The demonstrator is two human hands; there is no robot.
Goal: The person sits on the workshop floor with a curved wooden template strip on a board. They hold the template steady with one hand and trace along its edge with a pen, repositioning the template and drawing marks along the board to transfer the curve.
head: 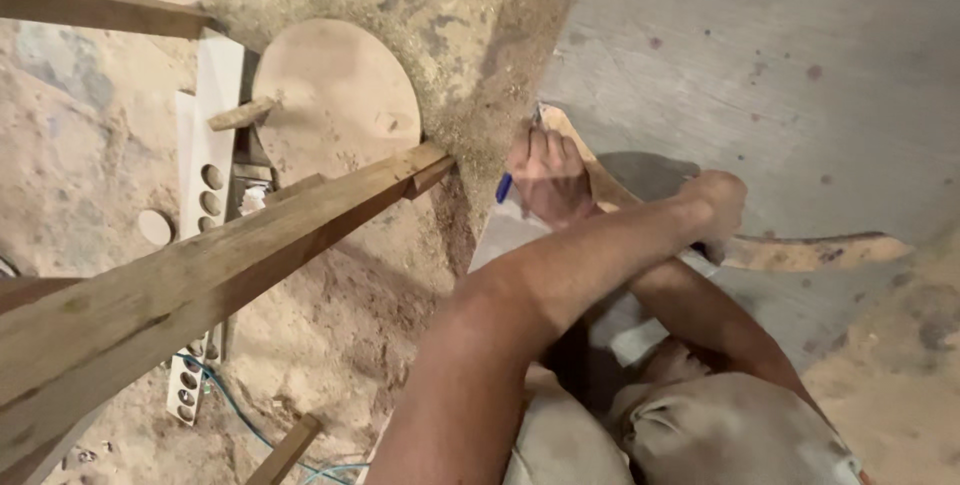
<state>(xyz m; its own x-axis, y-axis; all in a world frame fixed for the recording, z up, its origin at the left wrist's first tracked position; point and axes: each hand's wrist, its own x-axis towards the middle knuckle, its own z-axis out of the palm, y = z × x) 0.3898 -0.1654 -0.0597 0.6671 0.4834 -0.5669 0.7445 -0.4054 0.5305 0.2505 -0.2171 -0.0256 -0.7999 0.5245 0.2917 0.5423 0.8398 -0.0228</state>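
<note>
- Fingers [552,150] of our right hand [548,177] pinch a blue pen [504,188]; our left hand [716,203], arms crossed, curls pressing down a curved template [800,250].
- We have both on the grey board [760,65], over the sawdust floor [90,155].
- Beam [200,275] slants at left, above a disc [335,95] and a holed strip [210,175].

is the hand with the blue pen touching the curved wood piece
Touching. The head view shows the right hand with the blue pen resting directly on the curved wood piece, no gap visible.
</note>
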